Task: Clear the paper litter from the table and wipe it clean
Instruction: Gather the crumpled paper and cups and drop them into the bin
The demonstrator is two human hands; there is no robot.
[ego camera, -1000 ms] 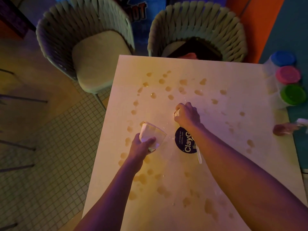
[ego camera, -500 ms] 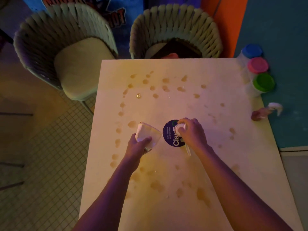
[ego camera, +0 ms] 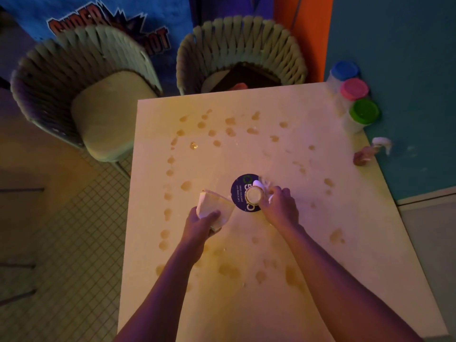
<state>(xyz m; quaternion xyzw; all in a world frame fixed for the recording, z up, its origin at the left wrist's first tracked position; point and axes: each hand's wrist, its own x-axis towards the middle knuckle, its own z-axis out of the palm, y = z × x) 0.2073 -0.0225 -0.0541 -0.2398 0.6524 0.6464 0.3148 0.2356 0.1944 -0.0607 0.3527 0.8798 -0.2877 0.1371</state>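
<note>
Head view, from nearest to farthest: two bare forearms reach out from the near edge over a pale square table (ego camera: pixel 320 280) whose top is dotted with brownish stains, some in a rough arc down the left side and others scattered near and right.

At mid-table the left hand (ego camera: pixel 199 224) grips a folded white paper wad (ego camera: pixel 212 206), thumb curled over its near face and the other fingers hidden beneath; whether the wad rests on the table or is lifted cannot be told.

Just right of it the right hand (ego camera: pixel 280 208) is curled round a white spray bottle (ego camera: pixel 254 195), seen almost end-on with its round top facing the camera. The bottle is over a dark round sticker (ego camera: pixel 240 191) with pale lettering, stuck flat at the table's centre.

Farther out, a small glossy drop (ego camera: pixel 194 145) sits on the left part of the top among the stains.

At the far right corner stand three tubs in a row, with a green lid (ego camera: pixel 364 111) nearest, a pink lid (ego camera: pixel 354 88) next and a blue lid (ego camera: pixel 344 70) farthest. Near them at the right edge lies a small pinkish object (ego camera: pixel 362 156) with a white piece beside it, too blurred to name.

Beyond the far edge stand two woven chairs, left (ego camera: pixel 86 95) and right (ego camera: pixel 241 50), before a blue poster and a teal wall.
</note>
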